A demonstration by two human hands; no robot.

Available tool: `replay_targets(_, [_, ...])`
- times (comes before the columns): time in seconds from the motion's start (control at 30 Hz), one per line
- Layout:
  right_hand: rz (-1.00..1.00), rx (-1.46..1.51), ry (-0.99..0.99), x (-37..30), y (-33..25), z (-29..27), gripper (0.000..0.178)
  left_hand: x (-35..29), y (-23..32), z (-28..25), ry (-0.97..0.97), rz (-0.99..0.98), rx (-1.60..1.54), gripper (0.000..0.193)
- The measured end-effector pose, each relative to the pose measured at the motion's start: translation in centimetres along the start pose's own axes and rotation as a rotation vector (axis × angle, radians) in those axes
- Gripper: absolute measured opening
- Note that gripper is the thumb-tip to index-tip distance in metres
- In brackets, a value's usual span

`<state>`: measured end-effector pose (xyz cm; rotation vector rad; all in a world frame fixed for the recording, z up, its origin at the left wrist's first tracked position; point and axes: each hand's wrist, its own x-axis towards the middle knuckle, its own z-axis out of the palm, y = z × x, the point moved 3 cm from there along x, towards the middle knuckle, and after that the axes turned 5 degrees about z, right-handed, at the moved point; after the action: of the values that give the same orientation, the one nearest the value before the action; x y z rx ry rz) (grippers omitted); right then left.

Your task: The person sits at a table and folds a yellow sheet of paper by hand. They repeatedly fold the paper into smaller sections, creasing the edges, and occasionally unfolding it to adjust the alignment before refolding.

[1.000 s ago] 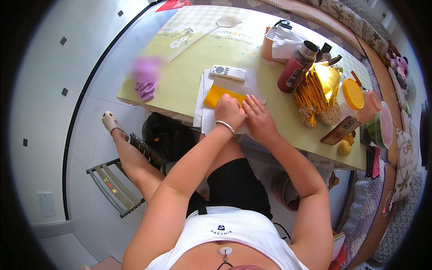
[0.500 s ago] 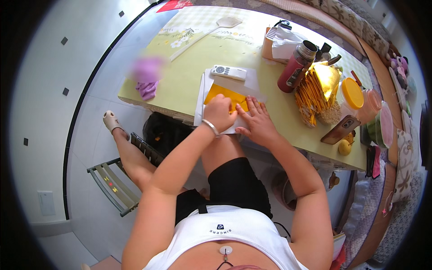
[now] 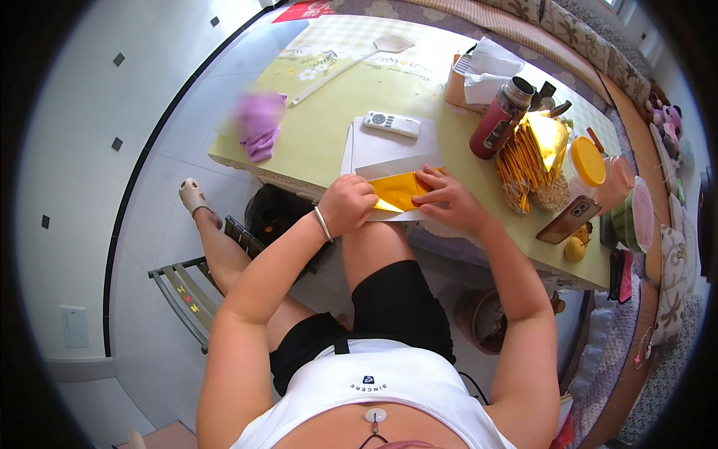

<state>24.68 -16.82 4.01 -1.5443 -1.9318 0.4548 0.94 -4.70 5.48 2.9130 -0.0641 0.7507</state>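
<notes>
A sheet of shiny gold paper (image 3: 396,188) is stretched between my two hands at the table's near edge, creased, with its near left part tilted up and catching the light. My left hand (image 3: 347,204) is closed, pinching the paper's left end between thumb and fingers. At the other end my right hand (image 3: 452,202) grips the paper, its fingers bent over the right edge. Under the gold paper lie white sheets (image 3: 378,156), and a white remote control (image 3: 391,124) rests on their far part.
Right of my hands stand a dark red thermos (image 3: 499,120), a bundle of folded gold paper (image 3: 523,161), a yellow-lidded jar (image 3: 587,161), a phone (image 3: 568,218) and a pear (image 3: 575,250). A tissue box (image 3: 458,81) is behind. Leftward lie a fly swatter (image 3: 340,71) and purple cloth (image 3: 260,141).
My left hand has moved left, off the middle of the gold paper, to its left end. The right hand has gone from lying flat to gripping the right end. The paper's near left part is raised.
</notes>
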Motion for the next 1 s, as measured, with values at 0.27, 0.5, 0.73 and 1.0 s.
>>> replay_targets(0.27, [0.213,-0.118,0.477,1.8,-3.7,5.8,0.021,1.1,-3.1,2.2,0.036,-0.568,-0.44,0.025])
replay_targets(0.5, [0.269,-0.203,0.538,2.1,-4.8,5.8,0.015,2.1,-3.4,3.3,0.067,-0.55,-0.277,0.031])
replay_targets(0.73, [0.187,-0.335,0.571,2.3,-4.7,6.4,0.025,1.9,-3.6,4.1,0.091,-0.572,-0.21,0.029])
replay_targets(1.0, [0.206,-0.429,0.523,2.5,-4.7,6.8,0.029,2.3,-2.9,3.4,0.163,-0.472,-0.035,0.026])
